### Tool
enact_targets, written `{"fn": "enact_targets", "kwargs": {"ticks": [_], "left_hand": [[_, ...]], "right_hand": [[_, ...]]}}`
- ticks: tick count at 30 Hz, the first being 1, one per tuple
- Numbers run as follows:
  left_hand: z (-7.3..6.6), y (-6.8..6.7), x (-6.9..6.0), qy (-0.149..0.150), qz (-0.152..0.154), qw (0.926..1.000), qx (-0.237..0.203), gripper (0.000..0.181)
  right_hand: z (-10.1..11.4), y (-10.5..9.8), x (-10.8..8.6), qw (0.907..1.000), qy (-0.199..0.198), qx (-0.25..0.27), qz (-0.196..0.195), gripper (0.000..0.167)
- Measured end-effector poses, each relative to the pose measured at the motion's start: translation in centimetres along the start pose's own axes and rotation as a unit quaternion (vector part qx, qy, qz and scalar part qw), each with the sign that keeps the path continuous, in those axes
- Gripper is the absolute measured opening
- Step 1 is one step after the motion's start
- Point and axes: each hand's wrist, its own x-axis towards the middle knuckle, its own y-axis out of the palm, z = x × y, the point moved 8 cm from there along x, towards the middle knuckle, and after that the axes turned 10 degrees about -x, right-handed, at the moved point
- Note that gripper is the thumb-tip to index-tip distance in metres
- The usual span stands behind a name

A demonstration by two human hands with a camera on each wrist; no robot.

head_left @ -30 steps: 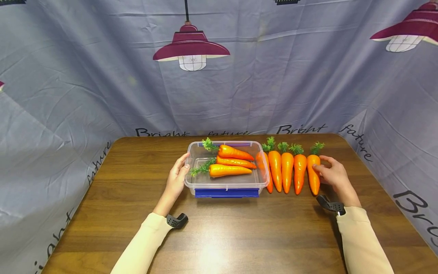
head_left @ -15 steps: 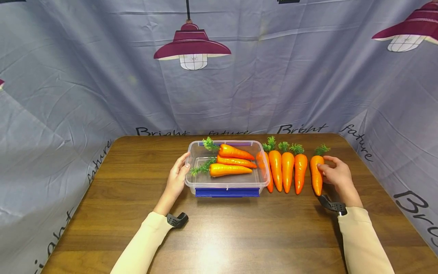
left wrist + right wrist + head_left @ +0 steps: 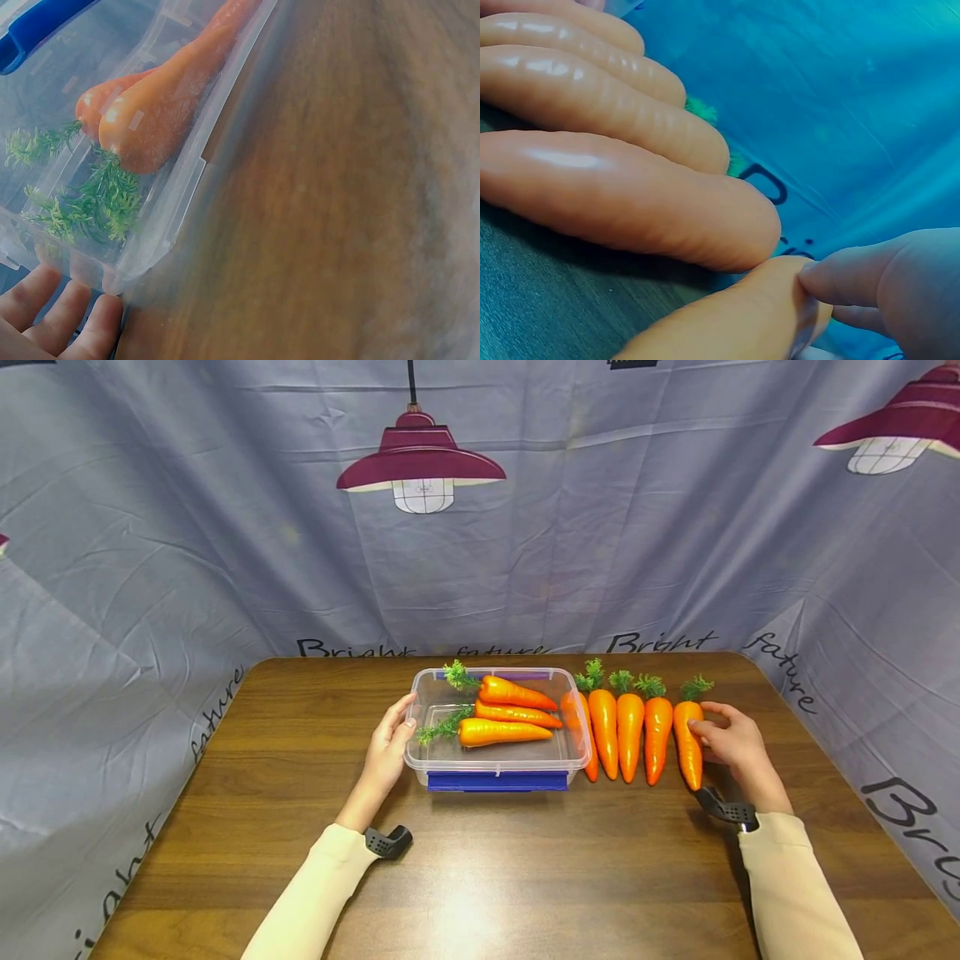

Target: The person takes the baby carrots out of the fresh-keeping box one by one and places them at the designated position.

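Observation:
My left hand [image 3: 386, 753] rests its fingertips against the left end of a clear plastic box [image 3: 498, 766]; in the left wrist view the fingers [image 3: 103, 324] touch the box's outer wall. Three orange carrots lie in the box, among them a nearer carrot [image 3: 504, 732], green tops toward the left. At the far right of a row, my right hand [image 3: 738, 745] pinches the upper part of a carrot [image 3: 687, 747] between thumb and fingers. In the right wrist view this carrot [image 3: 735, 319] is close beside its neighbour [image 3: 630, 195].
Several more carrots stand side by side right of the box, tops toward the back, such as one carrot [image 3: 630, 739]; the leftmost is partly behind the box's clear wall. The wooden table [image 3: 585, 877] ends at a grey printed curtain [image 3: 525, 568].
The carrot in my right hand shifted slightly right, then came back left toward the row. My left hand and the box have stayed in place.

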Motion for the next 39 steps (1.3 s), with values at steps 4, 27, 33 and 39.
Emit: {"fn": "enact_targets", "kwargs": {"ticks": [4, 27, 33, 39], "left_hand": [[0.2, 0.1, -0.1, -0.002, 0.002, 1.0000, -0.001, 0.046], [-0.1, 0.3, 0.0, -0.002, 0.007, 1.0000, 0.003, 0.047], [0.1, 0.3, 0.0, -0.003, 0.006, 1.0000, 0.004, 0.047], [0.1, 0.1, 0.0, -0.001, 0.002, 1.0000, 0.005, 0.047]], "right_hand": [[-0.2, 0.0, -0.1, 1.0000, -0.002, 0.007, 0.002, 0.066], [-0.6, -1.3, -0.4, 0.9987, 0.024, -0.020, -0.041, 0.072], [0.5, -2.9, -0.8, 0.9942, 0.012, 0.037, -0.101, 0.061], [4.6, -3.1, -1.5, 0.9832, -0.043, 0.136, -0.114, 0.027]]}}
